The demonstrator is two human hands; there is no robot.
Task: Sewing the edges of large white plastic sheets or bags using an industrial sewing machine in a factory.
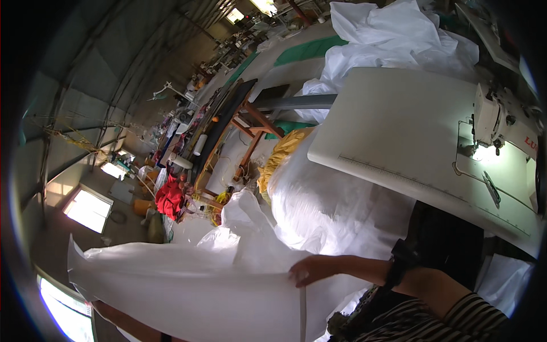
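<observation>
A broad white sheet (188, 290), thin and smooth like plastic or coated cloth, stretches across the lower part of the head view. My right hand (310, 270) pinches its edge, and a narrow strip hangs straight down below the fingers. At the far left, my left forearm (128, 325) reaches up behind the sheet's raised corner; the hand itself is hidden there, so its grip does not show. More white material (325, 196) lies bunched beyond my right hand, beside the sewing table.
To the right stands a sewing machine (501, 119) with its lamp lit, on a pale table (393, 125). Thread snips (491, 189) lie on it. White material (393, 37) is heaped behind. Further left are a wooden-legged bench (250, 128), yellow cloth (282, 154) and red cloth (170, 198).
</observation>
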